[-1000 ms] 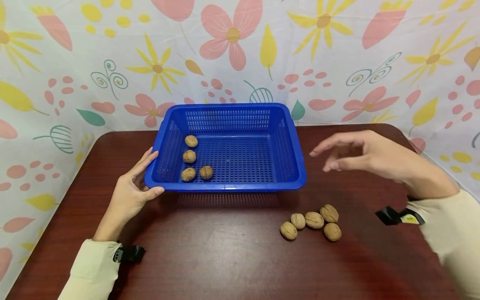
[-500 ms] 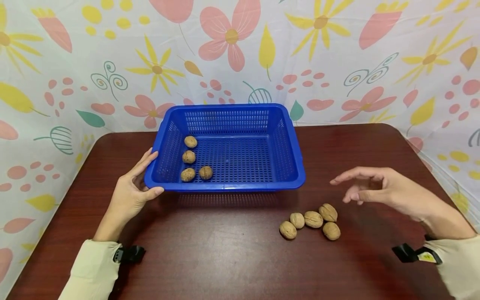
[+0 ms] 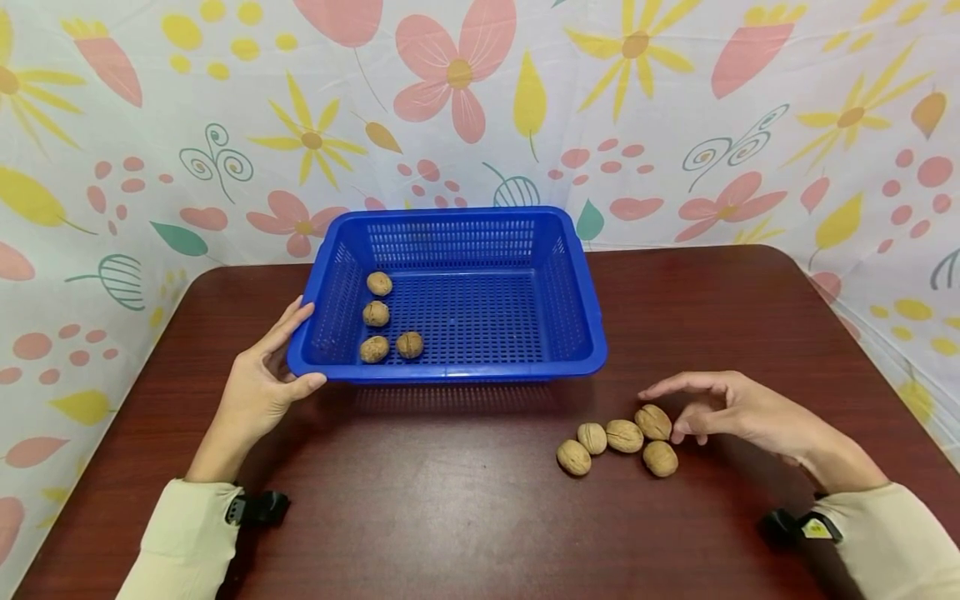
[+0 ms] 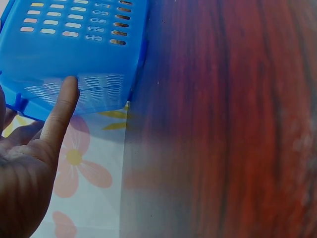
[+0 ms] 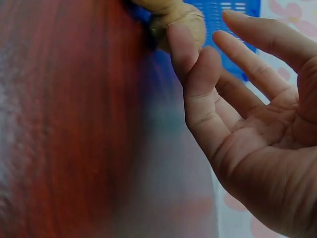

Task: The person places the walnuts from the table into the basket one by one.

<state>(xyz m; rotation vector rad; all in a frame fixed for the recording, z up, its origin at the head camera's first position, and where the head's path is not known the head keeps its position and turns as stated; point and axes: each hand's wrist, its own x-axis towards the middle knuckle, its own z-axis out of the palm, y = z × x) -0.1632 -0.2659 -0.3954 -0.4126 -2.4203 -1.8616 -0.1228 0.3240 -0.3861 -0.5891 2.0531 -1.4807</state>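
In the head view, a blue plastic basket (image 3: 457, 371) with slotted walls stands at the back of the table. My left hand (image 3: 258, 383) holds its near left corner, thumb along the front rim and fingers at the left side. Several walnuts (image 3: 377, 314) lie inside, near the basket's left wall. To the right, my right hand (image 3: 738, 417) hovers beside a loose group of walnuts (image 3: 625, 436) on the table. Its fingers are bent and apart, the fingertips right at the rearmost walnut (image 3: 653, 422). Nothing is held in it; the right wrist view shows a bare palm.
The dark red-brown table (image 3: 450, 517) has rounded back corners. Behind it hangs a white cloth (image 3: 465, 158) with printed flowers and leaves. Black straps circle both wrists, such as the left strap (image 3: 258, 508).
My right hand has come down from beside the basket, swung out to the right, then in to the walnuts on the table. My left hand stays at the basket's corner.
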